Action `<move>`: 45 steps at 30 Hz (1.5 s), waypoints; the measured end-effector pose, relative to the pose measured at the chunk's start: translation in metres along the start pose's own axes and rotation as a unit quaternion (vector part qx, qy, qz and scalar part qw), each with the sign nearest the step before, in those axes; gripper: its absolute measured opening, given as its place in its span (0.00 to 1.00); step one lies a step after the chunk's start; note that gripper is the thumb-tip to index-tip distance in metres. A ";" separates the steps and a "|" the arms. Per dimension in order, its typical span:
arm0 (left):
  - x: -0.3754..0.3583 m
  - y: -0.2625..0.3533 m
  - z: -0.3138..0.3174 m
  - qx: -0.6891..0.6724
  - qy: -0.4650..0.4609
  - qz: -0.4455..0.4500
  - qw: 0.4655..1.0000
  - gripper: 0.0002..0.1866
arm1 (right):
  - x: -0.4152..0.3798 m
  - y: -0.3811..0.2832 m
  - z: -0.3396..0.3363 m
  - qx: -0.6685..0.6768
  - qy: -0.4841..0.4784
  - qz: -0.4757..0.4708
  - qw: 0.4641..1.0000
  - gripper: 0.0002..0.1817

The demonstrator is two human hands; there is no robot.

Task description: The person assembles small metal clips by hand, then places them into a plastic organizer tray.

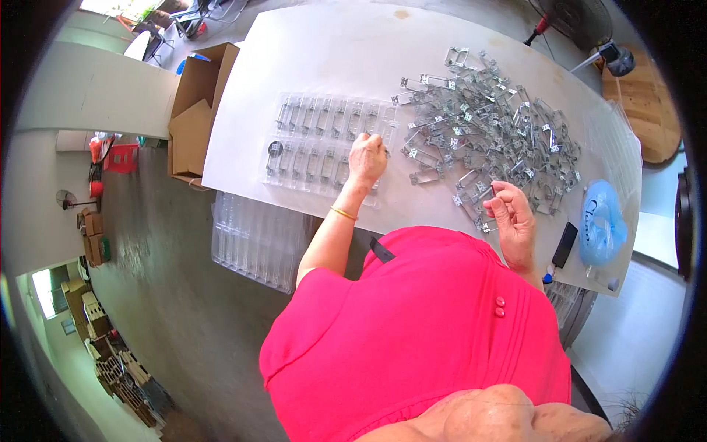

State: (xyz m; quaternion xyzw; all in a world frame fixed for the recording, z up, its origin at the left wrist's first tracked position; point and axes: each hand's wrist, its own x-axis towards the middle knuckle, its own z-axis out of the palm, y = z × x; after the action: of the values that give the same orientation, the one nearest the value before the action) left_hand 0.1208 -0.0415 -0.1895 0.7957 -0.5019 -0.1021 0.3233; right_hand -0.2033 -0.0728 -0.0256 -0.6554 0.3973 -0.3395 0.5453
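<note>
A clear plastic tray (322, 142) lies on the white table, with small metal brackets set in two rows of its slots. My left hand (366, 159) is over the tray's right part, its fingers closed and pointing down; whatever they grip is hidden beneath them. To the right lies a wide heap of loose metal brackets (508, 121). At the heap's near edge, my right hand (513, 221) is closed, with thumb and fingertips on a metal bracket. A dark round object (275, 149) sits at the tray's left end.
On the white table (317, 44), a blue plastic bag (602, 225) and a black key fob (565, 245) lie at the right. Clear trays (254, 239) are stacked below the near edge. An open cardboard box (199, 110) stands at the left. A fan (582, 22) is behind.
</note>
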 end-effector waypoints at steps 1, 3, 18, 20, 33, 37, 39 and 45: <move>0.006 -0.009 0.007 0.011 -0.010 -0.015 1.000 0.04 | -0.002 0.001 -0.001 -0.002 0.002 0.009 1.000 0.03; 0.015 -0.022 0.018 0.021 -0.011 -0.022 0.999 0.04 | -0.007 0.002 -0.004 -0.005 0.008 0.019 1.000 0.03; 0.048 -0.056 0.082 0.116 -0.033 -0.033 0.992 0.06 | -0.030 0.005 -0.007 0.010 0.024 0.081 0.996 0.05; 0.048 -0.056 0.086 0.143 -0.031 -0.047 0.988 0.07 | -0.031 0.006 -0.006 0.012 0.022 0.086 0.996 0.04; 0.050 -0.063 0.098 0.198 -0.077 -0.098 0.972 0.09 | -0.031 0.005 -0.006 -0.009 0.008 0.083 0.996 0.05; 0.049 -0.062 0.096 0.198 -0.080 -0.088 0.973 0.09 | -0.031 0.004 -0.005 -0.003 0.002 0.084 0.996 0.04; 0.049 -0.064 0.097 0.199 -0.079 -0.086 0.973 0.09 | -0.031 0.004 -0.004 0.000 0.002 0.085 0.996 0.04; 0.048 -0.068 0.099 0.188 -0.093 -0.070 0.975 0.08 | -0.033 0.004 -0.004 -0.008 -0.001 0.088 0.996 0.04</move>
State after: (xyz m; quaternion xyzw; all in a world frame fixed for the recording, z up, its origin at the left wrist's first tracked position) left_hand 0.1454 -0.1046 -0.2999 0.8625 -0.4828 -0.1022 0.1121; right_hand -0.2222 -0.0459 -0.0293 -0.6221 0.4559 -0.2867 0.5683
